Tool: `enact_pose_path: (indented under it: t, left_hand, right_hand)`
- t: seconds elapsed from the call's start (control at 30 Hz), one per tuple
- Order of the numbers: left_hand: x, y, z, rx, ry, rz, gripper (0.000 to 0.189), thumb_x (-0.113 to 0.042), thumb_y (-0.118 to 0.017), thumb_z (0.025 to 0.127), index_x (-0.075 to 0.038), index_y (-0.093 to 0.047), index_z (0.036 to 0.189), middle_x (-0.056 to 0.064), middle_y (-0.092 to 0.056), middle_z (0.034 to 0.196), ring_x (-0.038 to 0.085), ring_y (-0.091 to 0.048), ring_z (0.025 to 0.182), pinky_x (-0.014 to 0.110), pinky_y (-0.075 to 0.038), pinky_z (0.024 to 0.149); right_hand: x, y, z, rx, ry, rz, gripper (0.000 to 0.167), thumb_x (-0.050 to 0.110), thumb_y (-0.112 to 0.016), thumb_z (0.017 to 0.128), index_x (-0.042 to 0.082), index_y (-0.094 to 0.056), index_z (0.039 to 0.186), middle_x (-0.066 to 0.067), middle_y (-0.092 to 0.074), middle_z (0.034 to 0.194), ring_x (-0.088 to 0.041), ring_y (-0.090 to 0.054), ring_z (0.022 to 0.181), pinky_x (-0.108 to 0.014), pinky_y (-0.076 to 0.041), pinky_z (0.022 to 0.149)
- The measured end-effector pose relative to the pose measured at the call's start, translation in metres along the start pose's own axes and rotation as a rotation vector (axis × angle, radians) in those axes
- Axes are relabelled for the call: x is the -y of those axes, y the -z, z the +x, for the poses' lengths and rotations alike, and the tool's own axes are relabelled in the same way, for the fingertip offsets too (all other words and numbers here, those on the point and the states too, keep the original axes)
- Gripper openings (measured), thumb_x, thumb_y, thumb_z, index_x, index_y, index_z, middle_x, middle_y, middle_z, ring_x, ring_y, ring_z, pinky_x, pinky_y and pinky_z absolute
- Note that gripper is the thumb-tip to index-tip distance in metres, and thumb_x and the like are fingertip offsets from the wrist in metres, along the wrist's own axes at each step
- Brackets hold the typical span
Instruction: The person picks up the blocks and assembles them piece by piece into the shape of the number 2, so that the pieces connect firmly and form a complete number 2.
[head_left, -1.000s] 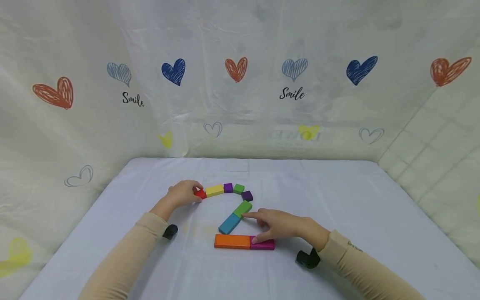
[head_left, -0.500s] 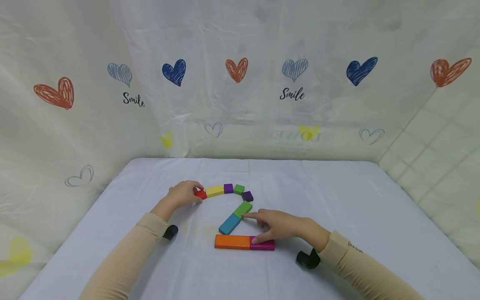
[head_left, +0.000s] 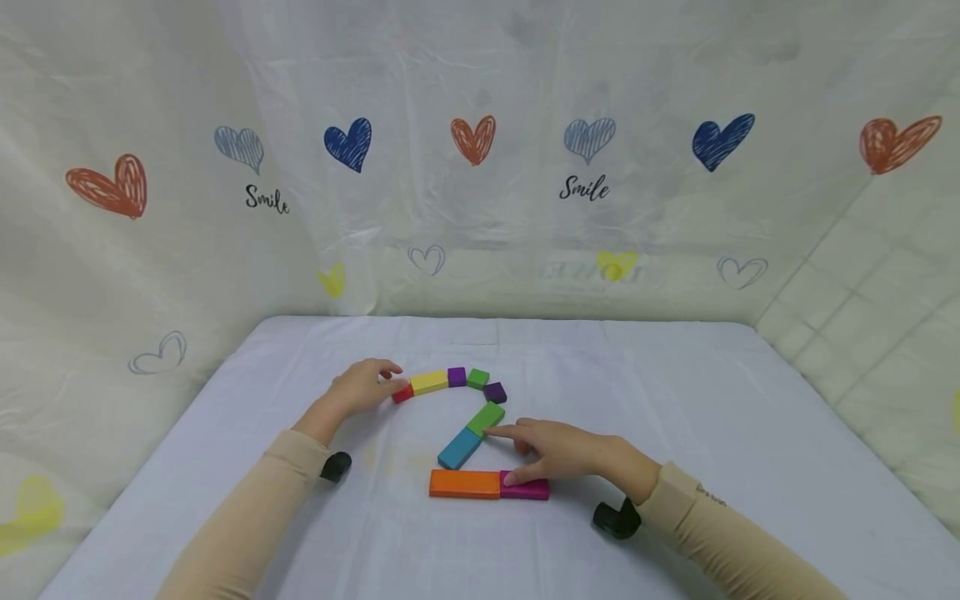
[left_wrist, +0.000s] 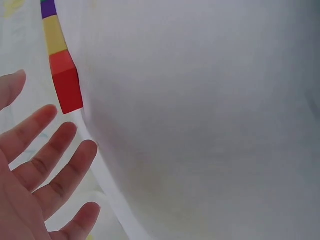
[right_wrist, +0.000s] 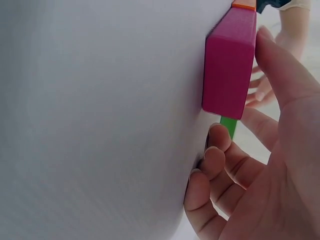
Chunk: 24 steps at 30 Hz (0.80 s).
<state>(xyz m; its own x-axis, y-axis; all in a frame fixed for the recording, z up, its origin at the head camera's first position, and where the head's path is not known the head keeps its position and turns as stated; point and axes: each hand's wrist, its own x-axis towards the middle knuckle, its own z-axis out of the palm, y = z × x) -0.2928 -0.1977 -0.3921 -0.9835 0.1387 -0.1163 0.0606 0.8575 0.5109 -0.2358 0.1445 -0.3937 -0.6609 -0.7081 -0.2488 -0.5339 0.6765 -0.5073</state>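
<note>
Coloured wooden blocks lie on the white cloth in a shape like the figure 2. At its upper left end is a red block (head_left: 402,392), beside a yellow block (head_left: 429,382). My left hand (head_left: 362,387) is spread just left of the red block; in the left wrist view the fingers are apart, with nothing between them. My right hand (head_left: 558,448) lies over the lower right of the figure. Its thumb rests on the magenta block (right_wrist: 229,65), and its extended index finger touches the light green block (head_left: 486,418). Its other fingers are bent toward the cloth.
A purple block (head_left: 457,377), a green block (head_left: 477,378) and a dark purple block (head_left: 495,392) continue the upper curve. A blue block (head_left: 459,448) joins the light green one. An orange block (head_left: 465,484) abuts the magenta one. A heart-printed curtain (head_left: 480,208) hangs behind the table.
My left hand has let go of the red block and drawn back slightly to the left, its fingers spreading. My right hand and the blocks have stayed in place.
</note>
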Motion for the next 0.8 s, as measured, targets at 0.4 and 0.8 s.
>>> enact_pose_path:
  t: [0.4, 0.8]
  left_hand:
    - [0.000, 0.003, -0.009, -0.008, 0.001, -0.027, 0.045, -0.034, -0.066, 0.100, -0.011, -0.062, 0.139, 0.014, -0.061, 0.131, 0.032, -0.059, 0.112, 0.053, -0.051, 0.092]
    - [0.006, 0.019, -0.024, -0.125, -0.058, 0.034, 0.064, -0.036, -0.061, 0.103, -0.007, -0.040, 0.156, 0.023, -0.041, 0.155, 0.045, -0.038, 0.142, 0.071, -0.033, 0.107]
  right_hand:
    - [-0.003, 0.002, -0.006, -0.004, 0.003, 0.007, 0.070, 0.045, -0.074, 0.093, 0.023, -0.048, 0.154, 0.007, -0.053, 0.098, -0.011, -0.052, 0.089, -0.028, -0.047, 0.073]
    - [-0.019, 0.018, -0.030, -0.190, 0.042, 0.005, 0.070, 0.042, -0.072, 0.096, 0.017, -0.046, 0.155, -0.002, -0.060, 0.126, -0.023, -0.058, 0.114, -0.044, -0.053, 0.095]
